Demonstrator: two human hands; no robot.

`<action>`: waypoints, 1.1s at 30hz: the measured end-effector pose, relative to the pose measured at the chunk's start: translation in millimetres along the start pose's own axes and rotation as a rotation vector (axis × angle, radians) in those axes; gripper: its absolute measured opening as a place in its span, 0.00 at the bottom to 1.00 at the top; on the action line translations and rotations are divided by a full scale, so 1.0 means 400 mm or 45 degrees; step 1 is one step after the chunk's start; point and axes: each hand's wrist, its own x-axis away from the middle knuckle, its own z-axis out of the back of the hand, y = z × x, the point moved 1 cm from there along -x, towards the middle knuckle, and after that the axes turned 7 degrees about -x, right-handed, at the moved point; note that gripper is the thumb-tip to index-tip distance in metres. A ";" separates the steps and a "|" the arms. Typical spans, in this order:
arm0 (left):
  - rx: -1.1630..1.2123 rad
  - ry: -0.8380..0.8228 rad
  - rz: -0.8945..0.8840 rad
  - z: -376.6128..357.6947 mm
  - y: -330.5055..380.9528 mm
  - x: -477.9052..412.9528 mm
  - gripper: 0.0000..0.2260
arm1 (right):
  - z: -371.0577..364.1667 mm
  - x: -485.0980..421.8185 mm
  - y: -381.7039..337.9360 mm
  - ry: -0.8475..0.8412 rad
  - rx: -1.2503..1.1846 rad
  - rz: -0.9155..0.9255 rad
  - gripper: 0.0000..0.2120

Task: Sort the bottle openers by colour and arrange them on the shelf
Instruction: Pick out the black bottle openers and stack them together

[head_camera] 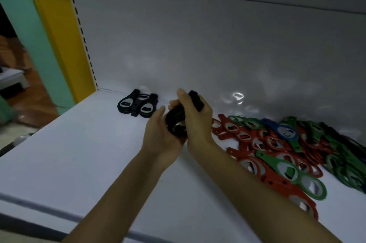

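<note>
**Black stack held over the shelf**

Both hands meet above the white shelf (79,153), clamped on one bundle of black bottle openers (176,122). The left hand (160,135) cups it from below, grip curled round the stack, and the right hand (198,120) wraps over the top. Against the back panel (198,44) (left of the hands) lies a small group of black openers (137,105). A jumbled pile of red, green and blue openers (277,143) spreads across the shelf on the right.

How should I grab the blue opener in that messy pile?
I'd pinch the blue opener by its narrow handle, coming down from above at its left end. It lies flat on the red openers and green openers, and that end sticks out uncovered.
</note>
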 end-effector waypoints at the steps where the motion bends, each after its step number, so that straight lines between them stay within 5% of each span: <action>1: -0.003 0.042 -0.040 -0.004 -0.001 -0.005 0.17 | -0.007 0.004 0.006 0.005 0.021 0.007 0.06; 6: -0.099 0.071 -0.216 -0.019 -0.001 -0.015 0.09 | -0.006 -0.014 0.002 0.166 -0.257 -0.158 0.02; 11: -1.330 0.269 -0.711 0.014 -0.014 -0.013 0.11 | 0.002 -0.035 -0.010 0.228 -0.712 -0.493 0.05; 16: -1.394 -0.051 -0.436 0.050 0.087 -0.043 0.08 | 0.054 -0.045 -0.003 0.139 0.137 -0.239 0.18; 19: -1.860 -0.253 -0.165 0.059 0.179 -0.069 0.07 | 0.087 -0.061 -0.035 -0.518 0.878 0.117 0.18; 22: -2.153 -0.320 0.047 0.044 0.237 -0.100 0.12 | 0.070 -0.082 -0.062 -0.858 1.044 -0.098 0.18; 24: -2.019 -0.281 0.111 0.030 0.254 -0.125 0.21 | 0.055 -0.102 -0.062 -0.727 0.978 -0.140 0.17; 26: -2.022 -0.109 -0.085 0.038 0.259 -0.147 0.26 | 0.048 -0.117 -0.043 -0.495 0.778 -0.244 0.17; 29: -2.394 0.181 -0.678 0.104 0.264 -0.165 0.19 | 0.042 -0.138 0.009 -0.137 0.589 -0.426 0.16; 33: -2.690 0.191 -0.803 0.222 0.236 -0.156 0.10 | 0.019 -0.184 0.078 0.135 0.630 -0.475 0.15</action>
